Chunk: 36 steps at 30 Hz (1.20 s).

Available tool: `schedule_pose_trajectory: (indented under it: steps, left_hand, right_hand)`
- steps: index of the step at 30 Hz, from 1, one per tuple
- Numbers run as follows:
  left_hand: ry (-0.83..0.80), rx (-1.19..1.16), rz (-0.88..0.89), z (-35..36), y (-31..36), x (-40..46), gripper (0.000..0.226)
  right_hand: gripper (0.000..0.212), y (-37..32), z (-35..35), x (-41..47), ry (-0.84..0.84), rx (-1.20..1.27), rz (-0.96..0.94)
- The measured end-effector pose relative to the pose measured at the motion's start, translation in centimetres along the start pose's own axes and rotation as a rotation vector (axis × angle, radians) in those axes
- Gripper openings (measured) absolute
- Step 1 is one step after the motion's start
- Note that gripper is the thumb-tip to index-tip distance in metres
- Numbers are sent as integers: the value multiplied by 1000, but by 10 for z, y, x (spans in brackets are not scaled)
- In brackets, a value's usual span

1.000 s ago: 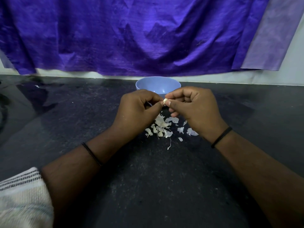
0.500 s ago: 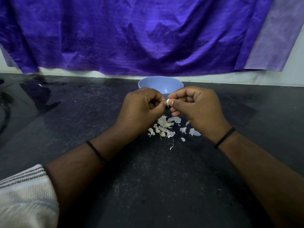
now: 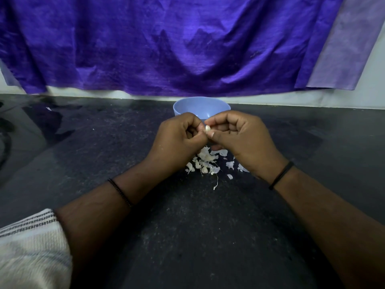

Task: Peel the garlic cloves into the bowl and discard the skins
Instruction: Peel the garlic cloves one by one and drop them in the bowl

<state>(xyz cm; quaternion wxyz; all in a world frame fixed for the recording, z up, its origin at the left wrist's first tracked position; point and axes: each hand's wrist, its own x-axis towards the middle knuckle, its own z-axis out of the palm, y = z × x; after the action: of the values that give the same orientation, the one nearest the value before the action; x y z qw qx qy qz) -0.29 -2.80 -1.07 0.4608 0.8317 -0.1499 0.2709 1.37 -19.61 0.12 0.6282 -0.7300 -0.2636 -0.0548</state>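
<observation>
A small white garlic clove [image 3: 207, 128] sits between the fingertips of both hands, just in front of the blue bowl [image 3: 193, 105]. My left hand [image 3: 177, 138] pinches the clove with curled fingers. My right hand [image 3: 241, 138] pinches it from the other side with thumb and forefinger. Under the hands, a heap of white garlic skins [image 3: 206, 158] and small bits lies on the dark counter [image 3: 187, 236]. The hands hide the bowl's front wall, and its inside shows no cloves from here.
A purple cloth [image 3: 166, 44] hangs on the wall behind the bowl. A striped pale cloth [image 3: 31, 247] lies at the lower left by my left forearm. Loose skin flakes [image 3: 230, 164] are scattered to the right of the heap.
Both hands stay together on the clove; the fingers have shifted slightly and more of the white clove shows between them. The view has shifted a little.
</observation>
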Motion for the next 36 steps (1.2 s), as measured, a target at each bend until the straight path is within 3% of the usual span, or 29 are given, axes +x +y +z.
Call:
schedule_pose_trajectory:
  steps: [11,29,36]
  left_hand:
    - [-60,-157,-135,0,4,0,10]
    - [-24,-145,-124,-1,3,0,12]
    - [-19,-128,-125,-3,3,0,13]
  right_hand:
    - [14,1,-1,0,0,-35,-11]
    - [13,-4,-1,0,-44,-88,17]
    - [16,-6,-1,0,-37,148,121]
